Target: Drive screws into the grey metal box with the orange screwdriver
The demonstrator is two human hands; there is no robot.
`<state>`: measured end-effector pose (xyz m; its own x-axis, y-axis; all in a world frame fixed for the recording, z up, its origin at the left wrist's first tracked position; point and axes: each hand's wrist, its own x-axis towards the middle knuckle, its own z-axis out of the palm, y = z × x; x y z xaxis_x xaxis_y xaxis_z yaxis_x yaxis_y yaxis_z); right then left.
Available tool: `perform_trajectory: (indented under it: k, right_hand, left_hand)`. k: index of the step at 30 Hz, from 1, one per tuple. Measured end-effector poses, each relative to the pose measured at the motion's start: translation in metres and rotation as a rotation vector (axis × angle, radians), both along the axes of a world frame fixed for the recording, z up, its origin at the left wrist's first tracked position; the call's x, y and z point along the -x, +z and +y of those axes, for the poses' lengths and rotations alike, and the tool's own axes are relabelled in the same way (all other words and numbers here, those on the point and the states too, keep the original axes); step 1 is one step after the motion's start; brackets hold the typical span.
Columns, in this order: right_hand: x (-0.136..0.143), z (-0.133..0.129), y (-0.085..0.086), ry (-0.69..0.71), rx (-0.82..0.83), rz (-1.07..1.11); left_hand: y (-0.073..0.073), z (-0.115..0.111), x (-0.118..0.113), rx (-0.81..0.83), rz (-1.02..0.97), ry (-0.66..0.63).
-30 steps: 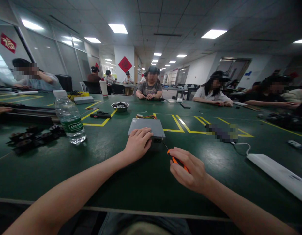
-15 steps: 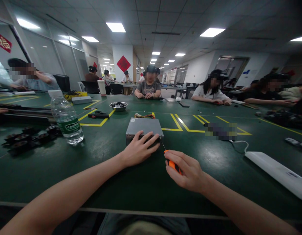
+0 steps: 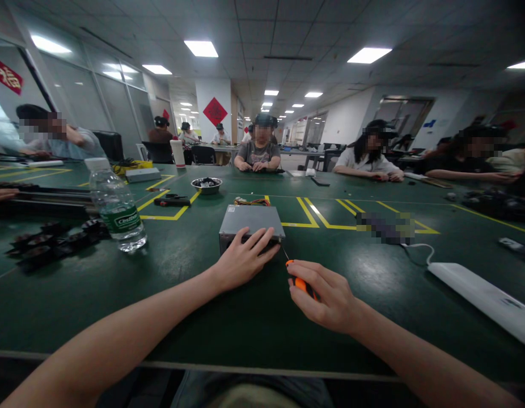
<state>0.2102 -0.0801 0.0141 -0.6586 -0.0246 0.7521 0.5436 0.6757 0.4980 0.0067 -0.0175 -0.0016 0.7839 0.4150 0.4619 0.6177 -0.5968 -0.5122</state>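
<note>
A grey metal computer power supply unit [image 3: 252, 218] sits on the green table in front of me, its bundle of coloured wires at the far side. My left hand [image 3: 244, 258] lies over its near face and top edge with the fingers spread. In my right hand [image 3: 324, 294] is a screwdriver with an orange and black handle [image 3: 303, 284], gripped between thumb and fingers. Its thin shaft points up and left to the right end of the unit's near face. Whether the tip sits in a screw is too small to tell.
A water bottle [image 3: 118, 207] and black parts [image 3: 54, 243] stand to the left. Further back are a metal bowl [image 3: 207, 185] and a black tool [image 3: 172, 200]. On the right lies a white power strip [image 3: 479, 300] with a cable. Several people sit around.
Both hands and the power supply stay nearly in place. My left fingers have shifted very slightly; the screwdriver remains at the same corner.
</note>
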Motion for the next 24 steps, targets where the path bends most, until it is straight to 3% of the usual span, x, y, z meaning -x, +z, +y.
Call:
perform_trajectory:
  k: [6, 11, 15, 19, 24]
  right_hand:
    - [0.0, -0.004, 0.002, 0.079, 0.001, 0.008]
    - [0.001, -0.006, 0.003, 0.19, -0.008, 0.044]
    - [0.006, -0.004, 0.004, 0.211, 0.02, 0.04]
    - [0.014, -0.001, 0.002, 0.24, 0.093, 0.07]
    - [0.018, 0.001, 0.002, 0.197, 0.059, 0.029]
  left_hand:
    - [0.0, 0.0, -0.001, 0.017, -0.001, 0.01]
    - [0.002, 0.004, 0.008, 0.048, -0.065, -0.073]
    - [0.002, 0.01, 0.014, 0.044, -0.274, -0.012]
    - [0.001, 0.015, 0.016, 0.039, -0.309, 0.019]
    - [0.001, 0.016, 0.016, 0.033, -0.295, 0.037]
